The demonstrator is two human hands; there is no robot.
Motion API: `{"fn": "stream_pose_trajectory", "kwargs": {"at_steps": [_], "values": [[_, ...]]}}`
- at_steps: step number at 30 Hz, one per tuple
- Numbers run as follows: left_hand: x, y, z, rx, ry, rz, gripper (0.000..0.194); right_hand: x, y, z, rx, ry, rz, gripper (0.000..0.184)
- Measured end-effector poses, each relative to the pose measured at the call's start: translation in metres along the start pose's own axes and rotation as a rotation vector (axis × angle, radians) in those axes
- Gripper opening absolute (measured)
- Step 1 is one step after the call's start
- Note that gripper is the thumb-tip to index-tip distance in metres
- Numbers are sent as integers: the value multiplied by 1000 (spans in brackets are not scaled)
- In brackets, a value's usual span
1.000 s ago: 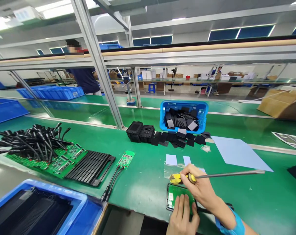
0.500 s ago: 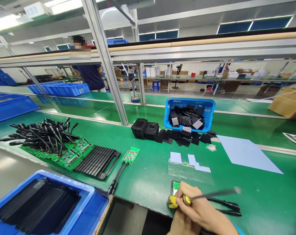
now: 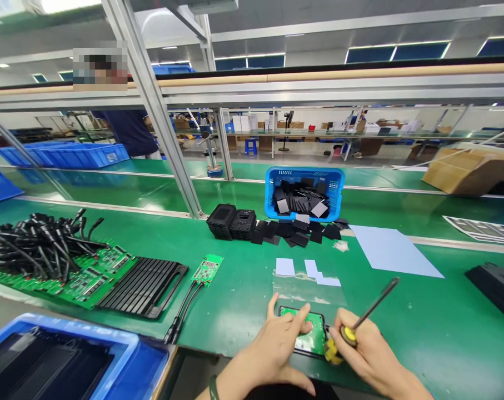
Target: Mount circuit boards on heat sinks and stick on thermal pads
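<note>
A green circuit board sits in a shallow black case near the table's front edge. My left hand lies over its left part with fingers spread and fingertips resting on it. My right hand is closed around a screwdriver with a yellow and black handle. Its metal shaft points up and to the right, away from the board, while the handle is at the case's right edge. Behind the board lie white rectangular pieces and a clear plastic sheet.
A blue basket of black pieces stands behind stacked black cases. Left are cabled circuit boards, a ribbed black tray and a single cabled board. A blue bin stands front left; a black case lies right.
My left hand has come out from beneath the right and spread over the board. My right hand, still gripping the screwdriver, has shifted right to the case's edge. The view has turned right.
</note>
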State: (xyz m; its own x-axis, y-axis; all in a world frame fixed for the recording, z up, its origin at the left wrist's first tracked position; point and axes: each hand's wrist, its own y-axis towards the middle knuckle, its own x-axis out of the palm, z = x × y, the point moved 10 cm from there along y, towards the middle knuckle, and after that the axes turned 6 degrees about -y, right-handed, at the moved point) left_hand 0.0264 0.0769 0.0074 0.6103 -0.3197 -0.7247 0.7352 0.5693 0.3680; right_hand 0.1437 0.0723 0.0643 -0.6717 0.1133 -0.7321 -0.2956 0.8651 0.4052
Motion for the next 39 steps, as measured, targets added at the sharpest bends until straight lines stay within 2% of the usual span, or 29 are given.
{"fn": "stream_pose_trajectory", "kwargs": {"at_steps": [2, 5, 7, 9, 13, 17, 20, 22, 24, 25, 27, 29, 32, 34, 35, 37, 39], "values": [[1, 0, 1, 5, 16, 24, 107, -17, 4, 5, 29, -19, 112, 24], [2, -1, 4, 25, 108, 75, 76, -33, 13, 13, 39, -54, 273, 24], [2, -2, 9, 72, 200, 90, 55, -26, 21, 19, 25, -114, 256, 25], [4, -3, 13, 129, 267, 78, 47, -17, 29, 27, 16, -197, 195, 25], [-5, 0, 15, 150, 283, 51, 50, -22, 34, 34, 87, -199, 136, 25], [-12, 7, 11, 109, 187, -84, 51, -28, 26, 14, 114, 109, 164, 24], [-18, 11, 1, 24, 18, -80, 68, -6, 18, -12, 13, 254, 146, 22], [-21, 12, -6, -32, -61, -62, 79, 17, 15, -23, -43, 217, 85, 21], [-18, 13, -7, -51, -84, -106, 78, 36, 14, -20, -28, 156, -18, 23], [-15, 13, -6, -47, -82, -152, 76, 39, 14, -13, 9, 141, -59, 25], [-10, 12, -3, -39, -73, -242, 71, 28, 17, 16, 117, 105, -99, 27], [-6, 10, -1, -36, -47, -292, 66, -2, 18, 61, 262, -26, -79, 24], [-5, 9, -10, -78, 58, -238, 61, -52, 9, 144, 503, -546, -161, 12], [-3, 8, -15, -86, 133, -195, 59, -78, 2, 186, 575, -664, -157, 7], [-2, 8, -16, -76, 161, -182, 58, -87, -2, 201, 597, -697, -154, 7], [1, 8, -13, -31, 193, -170, 55, -94, -9, 215, 617, -715, -134, 11], [1, 12, -6, 26, 233, -147, 56, -93, -13, 209, 621, -733, -99, 17]]}}
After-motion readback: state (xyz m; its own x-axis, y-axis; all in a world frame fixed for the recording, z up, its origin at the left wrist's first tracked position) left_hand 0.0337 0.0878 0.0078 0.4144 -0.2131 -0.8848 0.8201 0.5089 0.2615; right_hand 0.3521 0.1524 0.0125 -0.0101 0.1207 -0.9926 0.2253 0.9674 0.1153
